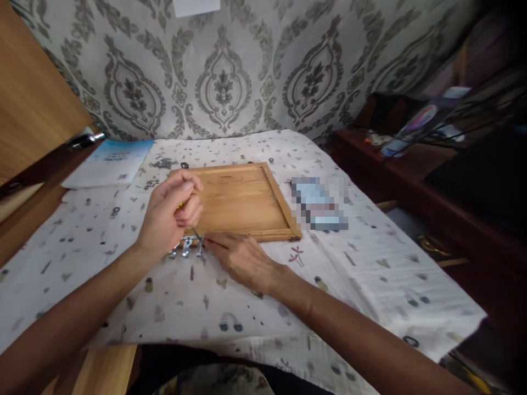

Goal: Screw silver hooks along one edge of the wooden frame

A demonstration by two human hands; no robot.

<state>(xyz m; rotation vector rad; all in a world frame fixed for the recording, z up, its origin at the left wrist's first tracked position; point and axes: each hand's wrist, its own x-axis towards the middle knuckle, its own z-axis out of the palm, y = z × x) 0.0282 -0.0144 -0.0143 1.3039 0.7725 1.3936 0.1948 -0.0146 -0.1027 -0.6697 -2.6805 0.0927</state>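
My left hand (171, 211) is closed in a fist round a screwdriver (196, 234), with a bit of its yellow handle showing between the fingers. Its thin metal shaft slants down to a silver hook rail (186, 247) on the near edge of a framed wooden board (242, 197). Several small hooks hang off the rail toward me. My right hand (242, 260) lies low along that edge, its fingertips closed on the right end of the hook rail beside the screwdriver tip. The left hand covers the board's near left corner, and the exact tip contact is hidden.
A patterned white cloth (197, 307) covers the table. Right of the board lies a pixelated phone (319, 203). A blue and white booklet (113, 164) is at the back left, beside a wooden panel (37, 82). Dark furniture (387, 181) with clutter stands at the right.
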